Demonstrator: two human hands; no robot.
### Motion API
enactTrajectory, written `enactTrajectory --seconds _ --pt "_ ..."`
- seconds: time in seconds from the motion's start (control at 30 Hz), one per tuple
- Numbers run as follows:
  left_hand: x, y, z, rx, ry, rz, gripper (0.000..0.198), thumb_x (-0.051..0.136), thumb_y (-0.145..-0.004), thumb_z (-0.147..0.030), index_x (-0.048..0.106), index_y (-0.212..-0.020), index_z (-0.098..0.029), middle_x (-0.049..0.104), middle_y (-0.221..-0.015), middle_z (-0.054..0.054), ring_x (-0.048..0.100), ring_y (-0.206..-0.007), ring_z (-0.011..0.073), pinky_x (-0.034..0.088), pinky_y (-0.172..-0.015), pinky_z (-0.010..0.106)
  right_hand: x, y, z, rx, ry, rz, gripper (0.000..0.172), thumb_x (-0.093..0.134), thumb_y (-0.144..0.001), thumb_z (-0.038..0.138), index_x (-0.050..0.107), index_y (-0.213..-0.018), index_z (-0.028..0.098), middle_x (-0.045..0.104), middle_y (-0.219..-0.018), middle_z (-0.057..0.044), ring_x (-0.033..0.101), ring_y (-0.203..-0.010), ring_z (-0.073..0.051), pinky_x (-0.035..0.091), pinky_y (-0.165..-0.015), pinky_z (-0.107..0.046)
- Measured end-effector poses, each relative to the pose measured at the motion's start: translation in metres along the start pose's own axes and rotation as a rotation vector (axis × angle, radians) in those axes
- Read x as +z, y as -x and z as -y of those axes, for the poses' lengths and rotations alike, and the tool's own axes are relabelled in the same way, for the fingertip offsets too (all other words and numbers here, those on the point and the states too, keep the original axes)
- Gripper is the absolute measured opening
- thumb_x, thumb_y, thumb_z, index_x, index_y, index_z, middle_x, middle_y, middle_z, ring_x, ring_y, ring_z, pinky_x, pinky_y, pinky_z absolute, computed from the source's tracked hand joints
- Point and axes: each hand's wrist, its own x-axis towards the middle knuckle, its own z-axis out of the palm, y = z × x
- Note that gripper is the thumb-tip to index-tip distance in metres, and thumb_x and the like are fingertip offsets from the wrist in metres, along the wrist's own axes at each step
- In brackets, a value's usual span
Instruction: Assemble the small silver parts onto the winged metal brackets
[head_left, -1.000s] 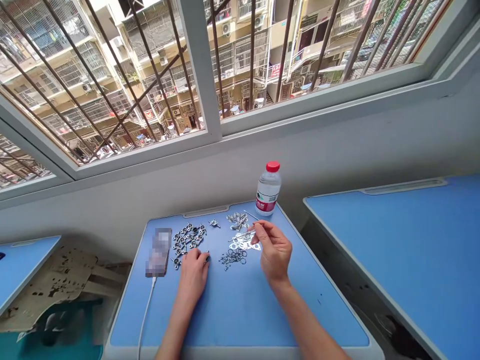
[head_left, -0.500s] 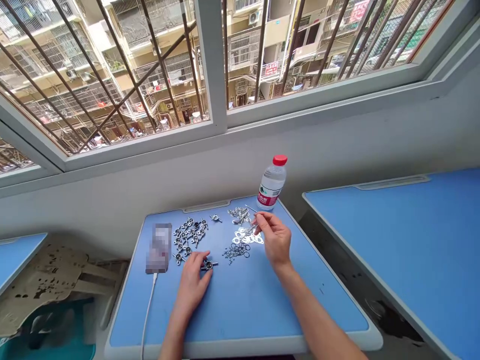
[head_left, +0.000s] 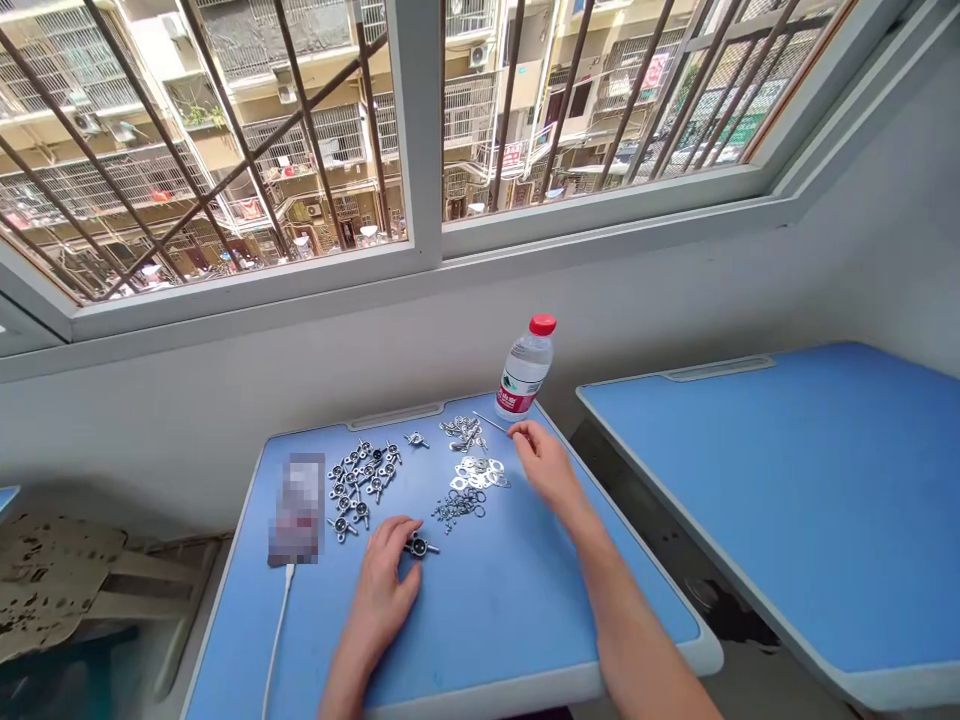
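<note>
With the left hand (head_left: 386,565), arches over the near middle of the blue desk (head_left: 510,600), thumb and fingers spread around a single round fitting (head_left: 421,547); cannot tell whether touching it or lightly holding it. With the right hand (head_left: 541,462), reaches to the near end of a thin rod (head_left: 490,422) at far right, fingertips close together; cannot tell whether pinching the rod or merely meeting it.

Between the hands, has three piles: nearest, rings and tiny parts (head_left: 459,507); next, flat plates (head_left: 480,473); farthest, small silver pieces (head_left: 465,432). To the left, shows a loose cluster of fittings (head_left: 367,470), with a lone fitting (head_left: 416,440) on the far side.

Seems early or partway, judging by this layout: has parts sorted by kind and one fitting apart at the left hand, with no plate or ring visibly joined to it. Leaves the cluster and three piles untouched by either hand; cannot rule out finished pieces among them.

Hides part of the near fitting behind the left fingers, and the rod's near end at the right fingertips. Blurs the phone (head_left: 298,510) at left; cuts off its cable (head_left: 279,630) at the near edge.
</note>
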Motion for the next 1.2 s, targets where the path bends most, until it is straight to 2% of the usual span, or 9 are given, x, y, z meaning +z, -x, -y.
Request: enactTrajectory --seconds 0.13,0.2,0.4,0.6,0.7,0.9,1.07,1.2 --pt "0.0 -0.001 0.001 -0.001 -0.009 -0.011 0.04 0.051 -0.077 -0.014 0.061 -0.115 -0.023 0.059 -0.122 0.01 0.054 -0.118 0.0274 0.044 -0.102 0.045 -0.009 0.002 -0.005 0.007 0.236 0.191 0.006 0.061 -0.072 0.028 0.062 -0.073 0.023 0.059 -0.063 0.001 0.051 -0.059 -0.017 0.032 -0.054 -0.026" --pt "-0.001 -0.002 -0.001 -0.001 -0.005 -0.015 0.034 0.052 -0.078 -0.017 0.061 -0.11 -0.023 0.06 -0.119 0.01 0.055 -0.116 0.0277 0.045 -0.1 0.045 -0.008 0.001 -0.004 0.002 0.317 0.244 0.005 0.063 -0.071 0.026 0.064 -0.075 0.023 0.062 -0.068 0.001 0.054 -0.064 -0.018 0.033 -0.057 -0.026" --pt "-0.003 -0.003 -0.005 0.006 0.02 -0.004 0.023 0.051 -0.08 -0.019 0.06 -0.101 -0.021 0.061 -0.114 0.01 0.057 -0.11 0.0269 0.045 -0.099 0.046 0.002 -0.002 0.006 -0.051 0.467 0.237 0.018 0.048 -0.086 0.025 0.064 -0.092 0.022 0.066 -0.091 -0.004 0.059 -0.08 -0.02 0.037 -0.066 -0.027" --pt "-0.003 -0.002 -0.005 0.015 0.031 -0.015 0.019 0.05 -0.08 -0.018 0.059 -0.097 -0.022 0.061 -0.11 0.01 0.058 -0.108 0.0269 0.046 -0.096 0.045 0.01 0.003 0.004 -0.076 0.539 0.357 0.019 0.058 -0.082 0.022 0.068 -0.099 0.023 0.066 -0.088 -0.003 0.06 -0.079 -0.019 0.037 -0.066 -0.026" --pt "-0.002 -0.002 -0.004 0.026 0.027 -0.038 0.019 0.051 -0.079 -0.016 0.06 -0.095 -0.023 0.062 -0.108 0.009 0.059 -0.106 0.0269 0.047 -0.094 0.044 0.012 0.003 0.002 -0.067 0.564 0.386 0.016 0.058 -0.082 0.019 0.068 -0.095 0.022 0.066 -0.087 -0.003 0.059 -0.078 -0.019 0.036 -0.064 -0.026" --pt "0.0 -0.001 -0.003 0.042 0.02 -0.063 0.02 0.051 -0.079 -0.015 0.06 -0.095 -0.023 0.063 -0.108 0.009 0.06 -0.105 0.0261 0.048 -0.093 0.043 0.013 0.002 0.002 -0.045 0.574 0.395 0.012 0.058 -0.081 0.019 0.065 -0.091 0.021 0.066 -0.086 -0.004 0.059 -0.077 -0.018 0.036 -0.063 -0.026" --pt "0.0 0.0 -0.003 0.042 0.011 -0.06 0.021 0.051 -0.079 -0.014 0.06 -0.096 -0.023 0.063 -0.108 0.009 0.06 -0.105 0.026 0.048 -0.094 0.043 0.012 0.005 0.008 -0.045 0.545 0.396 0.022 0.056 -0.083 0.021 0.061 -0.104 0.021 0.066 -0.086 -0.002 0.06 -0.077 -0.019 0.038 -0.063 -0.026" --pt "0.0 0.0 -0.003 0.046 0.009 -0.062 0.022 0.05 -0.079 -0.013 0.06 -0.096 -0.022 0.063 -0.109 0.009 0.06 -0.105 0.0258 0.048 -0.094 0.043 0.01 0.006 0.011 -0.078 0.524 0.377 0.014 0.051 -0.085 0.022 0.063 -0.092 0.022 0.066 -0.091 -0.003 0.059 -0.082 -0.019 0.039 -0.067 -0.027"
